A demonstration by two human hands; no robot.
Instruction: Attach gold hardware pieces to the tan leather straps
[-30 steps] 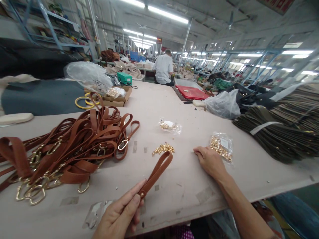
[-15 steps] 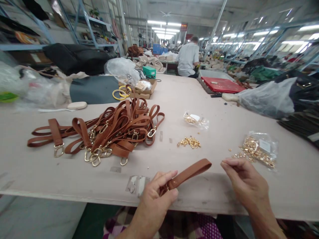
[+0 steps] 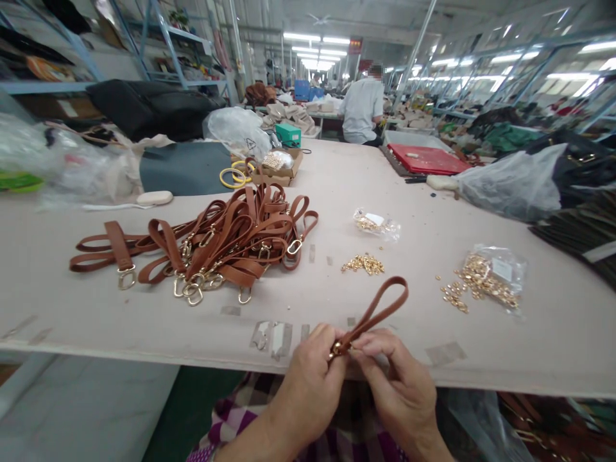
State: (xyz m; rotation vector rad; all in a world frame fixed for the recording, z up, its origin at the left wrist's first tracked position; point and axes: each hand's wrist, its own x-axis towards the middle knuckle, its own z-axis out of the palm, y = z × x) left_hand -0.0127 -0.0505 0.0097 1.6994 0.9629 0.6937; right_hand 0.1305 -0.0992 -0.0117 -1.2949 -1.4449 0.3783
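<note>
A brown leather wrist strap (image 3: 380,312) rises in a loop between my hands above the table's front edge. My left hand (image 3: 315,366) is closed round its lower end, beside the gold metal fitting (image 3: 337,348). Pinched against the strap's base, my right hand (image 3: 397,372) has a small gold-coloured piece at its fingertips, mostly covered by the fingers. Beyond the hands lies a small heap of gold hardware pieces (image 3: 364,264). Farther right, more gold pieces spill from a clear plastic bag (image 3: 510,273). A pile of similar brown straps (image 3: 235,234) with gold clips is at the left.
Another clear bag of gold pieces (image 3: 376,224) lies behind the small heap. A cardboard box (image 3: 274,174) and yellow rings (image 3: 234,176) are at the back left. A red folder-like stack (image 3: 426,159) is at the back right. A person (image 3: 362,109) sits beyond the table.
My right hand has moved left from beside the gold pieces to the strap's base. The strap's loop has swung more upright, and my left hand has turned inward. The view has shifted slightly.
</note>
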